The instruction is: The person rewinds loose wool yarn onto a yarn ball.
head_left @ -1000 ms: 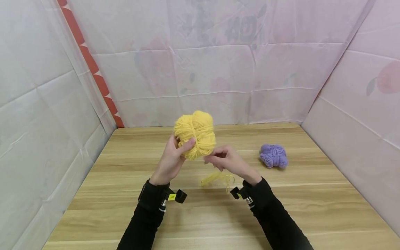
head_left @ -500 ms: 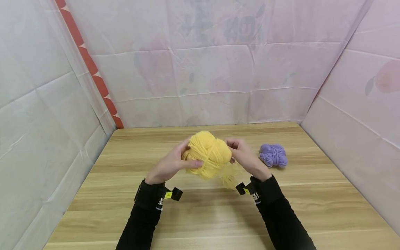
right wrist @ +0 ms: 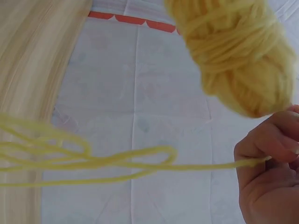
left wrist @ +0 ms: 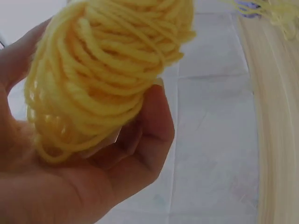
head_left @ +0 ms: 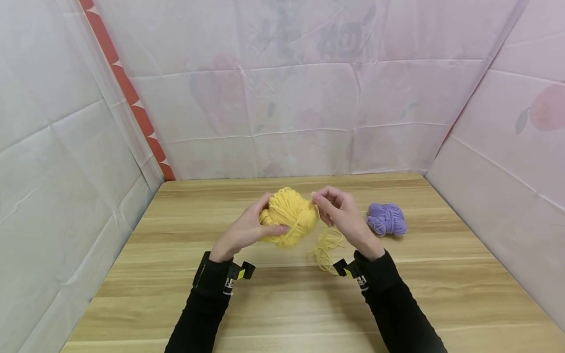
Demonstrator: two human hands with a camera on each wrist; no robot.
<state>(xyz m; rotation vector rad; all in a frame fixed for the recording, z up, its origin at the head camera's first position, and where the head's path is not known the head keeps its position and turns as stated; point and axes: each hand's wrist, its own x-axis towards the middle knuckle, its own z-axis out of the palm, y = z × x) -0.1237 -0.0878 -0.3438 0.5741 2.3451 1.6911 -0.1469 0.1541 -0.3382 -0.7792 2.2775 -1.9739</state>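
A thick ball of yellow yarn (head_left: 290, 215) is held above the table by my left hand (head_left: 243, 230). The thumb lies across its near side, and in the left wrist view the fingers (left wrist: 156, 121) curl round the yarn from below. To the right of the ball, my right hand (head_left: 346, 219) pinches a yellow strand close to the ball's end. From that hand, loose yarn (head_left: 325, 249) hangs down in tangled loops. In the right wrist view the strand (right wrist: 201, 166) runs out of the curled fingers; the fingertips are partly cut off by the frame edge.
A smaller ball of purple yarn (head_left: 386, 219) lies on the wooden table (head_left: 185, 294), right of my right hand. Pale printed sheets (head_left: 304, 103) stand behind the table and along both sides.
The yellow ball has come down and slightly right, turning in my left hand. My right hand has moved up and right, first to the ball's end, then slightly away with the strand.
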